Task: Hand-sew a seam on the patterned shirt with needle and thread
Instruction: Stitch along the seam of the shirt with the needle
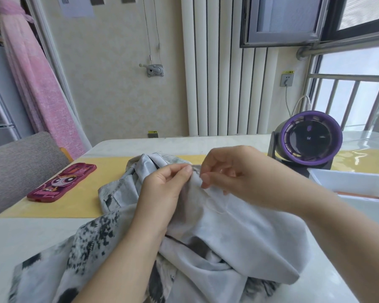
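A patterned shirt (239, 232) lies heaped on the table (31, 232) as the left hand (164, 189) pinches a raised fold and the right hand (230, 173) pinches the same fold just beside it, any needle too small to make out; a pink phone (61, 182) lies to the left

We have one view only, worn on the head and facing forward and down. It sits close above and behind the grip, where the left hand (162, 186) and right hand (232, 171) pinch the shirt (239, 232) near mid-frame, the forearms coming in from the bottom edge. The wide lens also reaches the table (42, 237) under the grip, a phone (61, 182) to its left, a fan (311, 138) to its right, and the wall (118, 84) beyond.
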`<act>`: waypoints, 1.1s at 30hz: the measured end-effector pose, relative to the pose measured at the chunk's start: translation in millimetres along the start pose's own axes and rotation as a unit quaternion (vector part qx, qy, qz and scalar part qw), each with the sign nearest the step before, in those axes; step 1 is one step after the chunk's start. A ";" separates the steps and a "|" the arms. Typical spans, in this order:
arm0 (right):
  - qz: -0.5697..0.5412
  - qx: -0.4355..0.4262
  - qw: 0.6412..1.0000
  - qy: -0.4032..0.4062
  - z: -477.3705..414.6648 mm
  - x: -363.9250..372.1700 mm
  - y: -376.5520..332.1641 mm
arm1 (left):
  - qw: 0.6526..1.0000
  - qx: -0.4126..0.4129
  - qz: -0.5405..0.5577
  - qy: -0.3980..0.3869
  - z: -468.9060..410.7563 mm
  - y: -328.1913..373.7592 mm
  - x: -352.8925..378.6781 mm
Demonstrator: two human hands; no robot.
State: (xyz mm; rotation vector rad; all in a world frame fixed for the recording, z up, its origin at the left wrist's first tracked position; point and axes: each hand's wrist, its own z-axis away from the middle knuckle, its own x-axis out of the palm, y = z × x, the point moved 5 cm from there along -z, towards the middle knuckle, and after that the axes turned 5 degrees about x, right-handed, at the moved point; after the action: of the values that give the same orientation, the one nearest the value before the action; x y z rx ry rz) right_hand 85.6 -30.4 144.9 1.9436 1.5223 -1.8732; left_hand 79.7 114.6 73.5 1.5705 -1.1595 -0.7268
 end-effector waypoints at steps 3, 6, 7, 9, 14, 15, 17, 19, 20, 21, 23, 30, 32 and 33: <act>-0.028 -0.006 0.999 -0.041 0.6 0.8 3.4 | 1.000 -0.005 0.020 -0.005 -0.4 -0.8 0.8; -0.005 -0.024 0.999 0.022 -3.7 4.1 5.3 | 0.999 0.007 0.029 -0.023 3.1 4.2 7.0; 0.009 -0.020 0.999 0.048 -5.8 6.1 7.9 | 0.999 0.012 0.030 -0.030 5.1 6.6 9.2; 0.038 0.000 0.996 0.082 -8.7 9.0 13.8 | 0.998 0.029 0.029 -0.043 8.0 10.2 11.4; -0.087 0.053 0.990 0.099 -6.7 -13.6 17.4 | 0.996 0.066 0.028 -0.059 9.5 15.2 12.1; -0.095 0.073 0.988 0.102 -6.8 -15.9 21.3 | 0.995 0.072 0.029 -0.067 10.0 16.1 12.8; -0.128 0.114 0.982 0.074 -8.8 -11.0 31.1 | 0.992 0.081 0.031 -0.091 10.9 17.5 15.2; -0.217 0.129 0.967 0.001 -9.7 5.3 33.5 | 0.989 0.086 0.032 -0.116 11.9 17.9 17.7; -0.287 0.129 0.949 -0.018 -10.1 10.0 32.1 | 0.988 0.089 0.030 -0.124 12.1 18.0 18.6; -0.351 0.129 0.927 -0.022 -10.0 12.3 30.8 | 0.987 0.092 0.028 -0.127 11.8 17.9 18.9; -0.438 0.136 0.889 -0.005 -10.1 10.9 29.0 | 0.987 0.091 0.035 -0.128 11.3 18.1 18.9; -0.737 0.150 0.651 0.101 -14.3 -8.4 37.6 | 0.989 0.059 0.067 -0.119 8.4 13.3 18.5; -0.644 0.109 0.748 0.119 -14.1 -12.8 37.9 | 0.989 0.052 0.067 -0.119 8.2 11.8 18.9; -0.490 0.087 0.854 0.150 -12.3 -16.4 37.7 | 0.990 0.047 0.069 -0.117 8.1 10.9 18.9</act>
State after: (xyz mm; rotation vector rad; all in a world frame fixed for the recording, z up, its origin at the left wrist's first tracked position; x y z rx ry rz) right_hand 122.3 -51.9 139.7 1.6876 2.9484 -2.0691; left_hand 75.8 93.7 83.1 1.4937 -1.4790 -0.7904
